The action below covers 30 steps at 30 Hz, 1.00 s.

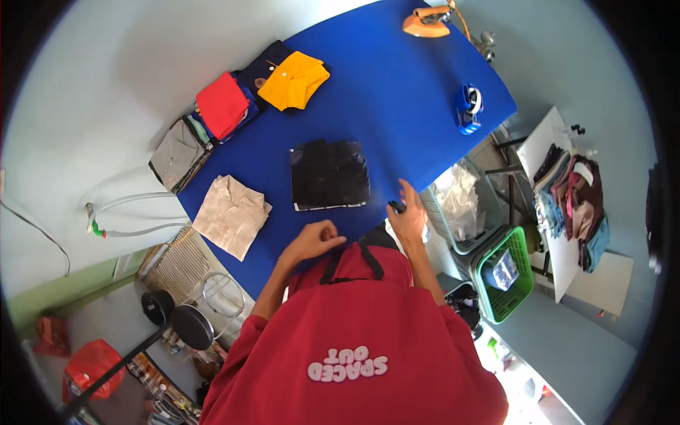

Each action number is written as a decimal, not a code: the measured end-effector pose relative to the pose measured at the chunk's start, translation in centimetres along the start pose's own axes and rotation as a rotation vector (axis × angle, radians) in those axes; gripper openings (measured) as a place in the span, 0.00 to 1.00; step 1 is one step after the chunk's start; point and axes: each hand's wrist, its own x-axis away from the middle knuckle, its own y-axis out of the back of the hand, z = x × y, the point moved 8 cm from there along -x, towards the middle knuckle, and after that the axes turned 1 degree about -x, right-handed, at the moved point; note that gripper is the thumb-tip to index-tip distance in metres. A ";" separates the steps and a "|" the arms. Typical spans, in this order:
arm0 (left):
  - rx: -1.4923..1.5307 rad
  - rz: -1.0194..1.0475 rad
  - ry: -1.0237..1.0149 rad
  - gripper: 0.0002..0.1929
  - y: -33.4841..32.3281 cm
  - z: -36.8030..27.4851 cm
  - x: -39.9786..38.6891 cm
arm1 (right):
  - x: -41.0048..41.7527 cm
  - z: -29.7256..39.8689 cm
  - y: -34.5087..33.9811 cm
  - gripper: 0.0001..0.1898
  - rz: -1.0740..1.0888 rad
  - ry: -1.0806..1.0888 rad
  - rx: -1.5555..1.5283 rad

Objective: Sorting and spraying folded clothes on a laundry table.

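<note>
A flat black packet or folded item (330,174) with shiny corners and a thin white lower edge lies on the blue-covered table (382,122). Below it, near the table's front edge, my left hand (313,240) has bent fingers and touches no garment that I can see. My right hand (408,212) is at the table edge to the right, holding a small dark object (396,206), too small to name, by the thumb. A folded beige shirt (232,215) lies to the left of the black item.
Folded clothes, among them a red one (222,104), a grey one (178,149) and a yellow one (295,81), line the table's far left. An orange-based iron (426,24) and a blue tape dispenser (468,109) stand right. Plastic baskets (502,313) stand beside the table.
</note>
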 end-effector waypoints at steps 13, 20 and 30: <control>-0.316 -0.458 -0.140 0.14 3.6 -2.2 1.8 | -8.7 6.8 -1.9 0.30 0.070 0.184 -0.098; -0.719 -0.561 -0.467 0.16 2.5 -7.7 -2.3 | -5.3 2.0 -0.3 0.27 -0.039 0.051 -0.118; -0.916 -0.607 -0.513 0.17 1.0 -8.7 -4.4 | 1.0 -5.5 -1.5 0.22 -0.093 -0.366 -0.358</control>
